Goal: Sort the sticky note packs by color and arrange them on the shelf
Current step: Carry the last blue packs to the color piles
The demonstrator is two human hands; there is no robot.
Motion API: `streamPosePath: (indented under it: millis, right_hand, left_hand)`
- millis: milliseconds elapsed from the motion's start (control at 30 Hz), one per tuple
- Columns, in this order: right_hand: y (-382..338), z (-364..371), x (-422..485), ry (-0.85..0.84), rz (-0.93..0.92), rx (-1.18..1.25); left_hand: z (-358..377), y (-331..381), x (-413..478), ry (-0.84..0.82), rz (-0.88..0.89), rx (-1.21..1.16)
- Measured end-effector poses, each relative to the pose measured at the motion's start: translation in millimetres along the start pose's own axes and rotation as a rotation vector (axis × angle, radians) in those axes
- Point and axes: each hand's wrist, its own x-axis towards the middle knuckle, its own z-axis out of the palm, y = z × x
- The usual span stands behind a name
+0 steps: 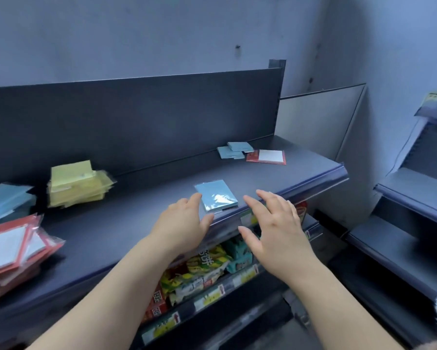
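A blue sticky note pack (216, 195) in clear wrap lies flat near the front edge of the dark shelf (141, 210). My left hand (184, 221) sits just left of it, fingers straight, fingertips close to its left edge. My right hand (273, 221) hovers just right of the pack with fingers spread, holding nothing. At the left stand sorted piles: a blue stack (6, 202), a yellow stack (77, 184) and a red-bordered stack (15, 251). At the far right lie two blue packs (233, 150) and one red-bordered pack (267, 156).
A dark back panel (136, 117) rises behind the shelf. Below the shelf's front lip, a lower shelf holds snack packets (204, 269) with price tags. Another dark shelving unit (414, 198) stands at the right.
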Motion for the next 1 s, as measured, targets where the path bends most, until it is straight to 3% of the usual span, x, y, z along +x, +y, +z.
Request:
streamPosePath:
  millis: [367,633,1000]
  right_hand:
    - [53,16,97,-0.143,0.029,-0.121]
    - [77,44,157,-0.159,0.032,-0.079]
    - [119,77,273,-0.291,-0.093,-0.075]
  left_hand:
    - [8,10,117,-0.317,0.025,0.234]
    - [6,1,163,-0.329,0.029,0.256]
    - [12,10,158,-0.295,-0.024,0.225]
